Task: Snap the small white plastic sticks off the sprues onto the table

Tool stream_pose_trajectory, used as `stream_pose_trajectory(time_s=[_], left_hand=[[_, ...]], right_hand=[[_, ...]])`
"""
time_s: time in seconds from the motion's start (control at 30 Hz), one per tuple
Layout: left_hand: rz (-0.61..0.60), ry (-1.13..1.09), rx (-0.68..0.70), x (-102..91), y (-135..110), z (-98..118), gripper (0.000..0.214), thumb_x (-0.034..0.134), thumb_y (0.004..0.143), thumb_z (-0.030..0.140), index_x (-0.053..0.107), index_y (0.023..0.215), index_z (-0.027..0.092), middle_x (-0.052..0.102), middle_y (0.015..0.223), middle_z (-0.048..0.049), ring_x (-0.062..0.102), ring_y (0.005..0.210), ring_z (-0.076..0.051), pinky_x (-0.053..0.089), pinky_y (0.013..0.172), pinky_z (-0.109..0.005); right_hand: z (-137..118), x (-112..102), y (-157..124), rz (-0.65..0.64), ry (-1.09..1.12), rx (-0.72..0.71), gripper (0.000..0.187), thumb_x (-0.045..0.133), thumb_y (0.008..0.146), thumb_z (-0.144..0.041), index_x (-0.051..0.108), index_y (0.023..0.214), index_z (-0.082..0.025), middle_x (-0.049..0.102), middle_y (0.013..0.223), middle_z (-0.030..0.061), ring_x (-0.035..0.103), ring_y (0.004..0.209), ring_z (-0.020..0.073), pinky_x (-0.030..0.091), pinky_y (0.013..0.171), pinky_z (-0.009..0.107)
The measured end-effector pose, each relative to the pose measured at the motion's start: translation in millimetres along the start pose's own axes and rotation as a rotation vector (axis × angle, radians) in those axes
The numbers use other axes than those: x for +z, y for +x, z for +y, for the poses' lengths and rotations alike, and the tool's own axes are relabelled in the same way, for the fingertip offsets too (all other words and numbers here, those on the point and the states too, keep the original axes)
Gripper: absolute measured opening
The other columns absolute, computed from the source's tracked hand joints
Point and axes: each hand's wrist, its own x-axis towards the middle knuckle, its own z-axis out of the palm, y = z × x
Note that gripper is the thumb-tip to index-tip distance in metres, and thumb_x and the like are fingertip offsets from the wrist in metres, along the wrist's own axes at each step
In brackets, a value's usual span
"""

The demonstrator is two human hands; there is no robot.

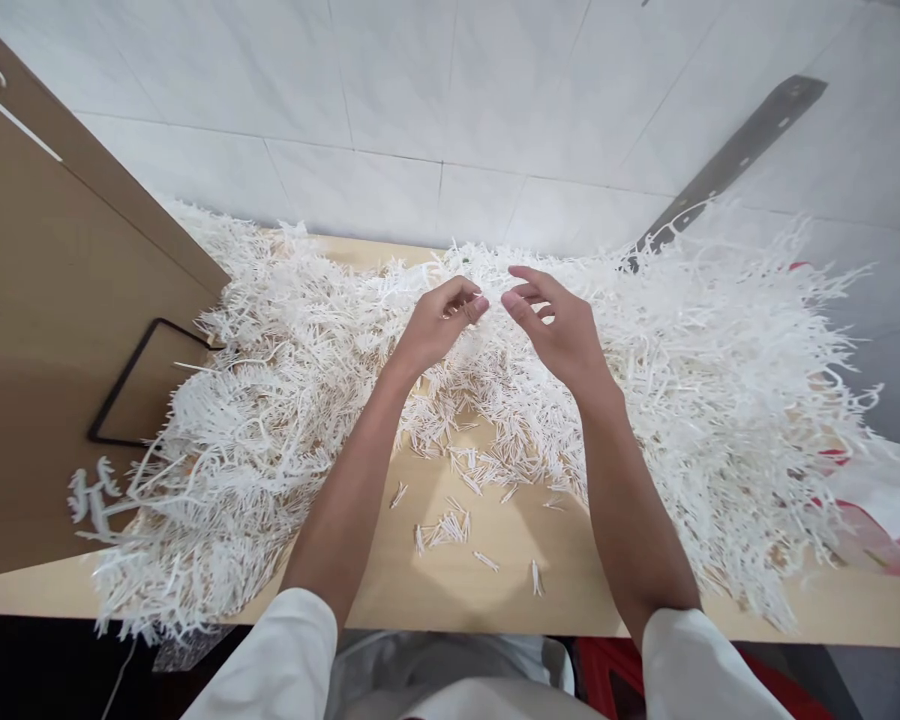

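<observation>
Both my hands are raised over a big heap of white plastic strips [270,420] that covers a light wooden table [450,590]. My left hand [439,325] has its fingers curled and pinched together; what they hold is too small to name. My right hand [551,325] faces it a few centimetres away, thumb and forefinger close together, other fingers loosely apart. Small loose white pieces [446,525] lie on the bare wood between my forearms.
A brown board [52,330] with a black wire handle [131,385] stands at the left. A grey metal bar [735,155] leans on the white tiled wall at the back right. A white and red bag [881,520] lies at the right edge.
</observation>
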Motion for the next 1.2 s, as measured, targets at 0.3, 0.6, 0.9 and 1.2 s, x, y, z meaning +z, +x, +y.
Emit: stream_pose_trajectory(time_s=[0.3,0.6,0.9,1.2], left_hand=[[-0.07,0.101,0.018,1.6,-2.2,2.5,0.028,0.062,0.081,0.046,0.06,0.094,0.021,0.068,0.09,-0.0007,0.06,0.079,-0.009,0.047,0.073,-0.023],[0.093,0.86,0.245,21.3,-10.3,-1.4,0.022,0.04,0.093,0.02,0.062,0.093,0.021,0.067,0.09,-0.0025,0.055,0.071,-0.012,0.036,0.068,-0.029],[0.171,0.447,0.037,-0.3,-3.3,-24.5,0.012,0.052,0.087,0.027,0.061,0.084,0.02,0.069,0.086,-0.0015,0.057,0.075,-0.012,0.042,0.068,-0.025],[-0.034,0.297,0.15,14.7,-6.8,6.4,0.014,0.052,0.088,0.03,0.061,0.086,0.02,0.065,0.08,0.0006,0.052,0.067,-0.008,0.042,0.065,-0.022]], right_hand=[[4.2,-0.3,0.8,-0.051,-0.121,-0.143,0.033,0.041,0.095,-0.044,0.065,0.092,-0.021,0.067,0.087,0.0036,0.058,0.078,0.0128,0.04,0.067,0.025],[-8.4,13.6,-5.3,-0.144,-0.49,-0.057,0.025,0.041,0.086,-0.022,0.04,0.061,-0.018,0.046,0.06,-0.002,0.025,0.052,0.0083,0.018,0.053,0.028],[-52.0,0.6,-18.8,-0.281,-0.108,-0.302,0.029,0.037,0.095,-0.034,0.061,0.084,-0.02,0.061,0.083,0.0024,0.052,0.073,0.012,0.038,0.066,0.027],[6.0,-4.4,-1.5,-0.196,-0.309,-0.071,0.034,0.035,0.096,-0.044,0.059,0.091,-0.021,0.063,0.087,0.0047,0.055,0.081,0.0175,0.038,0.07,0.03]])
